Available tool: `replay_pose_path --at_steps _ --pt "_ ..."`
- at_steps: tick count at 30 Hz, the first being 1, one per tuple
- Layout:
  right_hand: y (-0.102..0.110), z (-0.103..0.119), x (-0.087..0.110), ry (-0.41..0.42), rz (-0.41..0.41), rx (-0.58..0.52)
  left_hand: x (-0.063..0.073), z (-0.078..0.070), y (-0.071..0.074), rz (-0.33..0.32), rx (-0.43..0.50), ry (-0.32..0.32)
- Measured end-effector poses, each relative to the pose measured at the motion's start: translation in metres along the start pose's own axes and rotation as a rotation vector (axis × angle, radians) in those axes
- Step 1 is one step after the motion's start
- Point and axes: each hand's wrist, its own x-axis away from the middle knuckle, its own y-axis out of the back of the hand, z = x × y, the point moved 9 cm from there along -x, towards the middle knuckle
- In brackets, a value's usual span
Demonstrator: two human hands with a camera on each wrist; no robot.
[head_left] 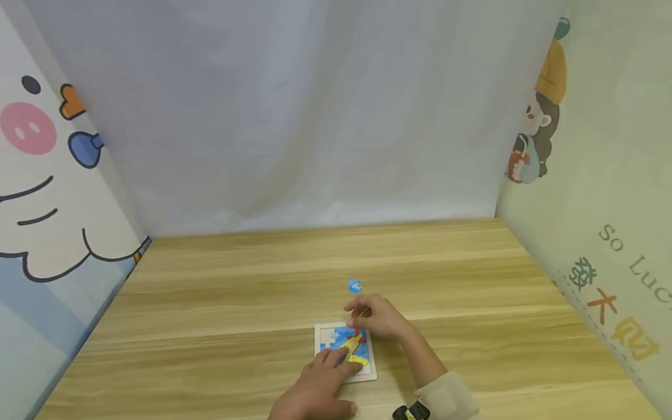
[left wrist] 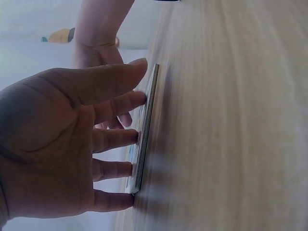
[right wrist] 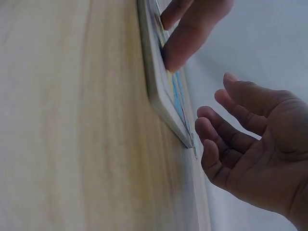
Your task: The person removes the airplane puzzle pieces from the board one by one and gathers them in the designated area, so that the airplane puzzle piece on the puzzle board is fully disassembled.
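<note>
A square jigsaw puzzle in a white frame (head_left: 372,368) lies flat on the table, with blue pieces and a yellow-and-red picture. At its upper left a pale bare patch of backing (head_left: 326,336) shows. My left hand (head_left: 321,380) rests its outstretched fingertips on the puzzle's near part; in the left wrist view the fingers (left wrist: 113,169) touch its surface and edge. Just above the frame's far right corner hovers my right hand (head_left: 380,317), fingers loosely bent. Nothing shows between the right hand's fingers (right wrist: 226,130). One loose blue-and-white puzzle piece (head_left: 354,286) lies beyond that hand.
The wood-grain table (head_left: 210,303) extends around the puzzle on all sides. A pale curtain (head_left: 315,116) hangs along its back edge. Printed panels stand at the left (head_left: 47,204) and right (head_left: 593,233). A black watch-like band (head_left: 412,412) is at the right sleeve.
</note>
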Motion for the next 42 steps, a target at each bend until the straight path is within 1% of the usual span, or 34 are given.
replay_pose_path --at_steps 4,7,14,18,21,26,33,42 --pt "-0.009 0.000 -0.001 -0.003 0.049 -0.007 0.000 -0.001 -0.001 0.002 0.007 0.002" --pt "-0.015 -0.002 -0.001 -0.026 0.082 0.001 0.000 -0.001 -0.001 0.007 -0.005 0.004" --pt "-0.020 -0.003 -0.003 -0.070 0.111 0.022 0.000 -0.002 -0.001 0.016 -0.006 0.010" --pt "-0.024 -0.003 -0.004 -0.067 0.138 0.042 -0.001 -0.002 -0.001 0.017 -0.022 0.011" --pt "-0.027 -0.005 -0.004 -0.075 0.156 0.041 0.000 -0.003 -0.002 0.017 -0.036 0.000" --pt "-0.028 -0.008 -0.005 -0.100 0.152 0.056 -0.001 -0.004 -0.002 0.007 -0.060 -0.014" --pt "-0.026 -0.004 -0.010 -0.078 0.135 0.165 -0.002 -0.004 0.001 0.011 -0.050 -0.001" --pt "-0.027 -0.003 -0.009 -0.111 0.136 0.165 -0.003 -0.004 0.000 0.017 -0.060 0.002"
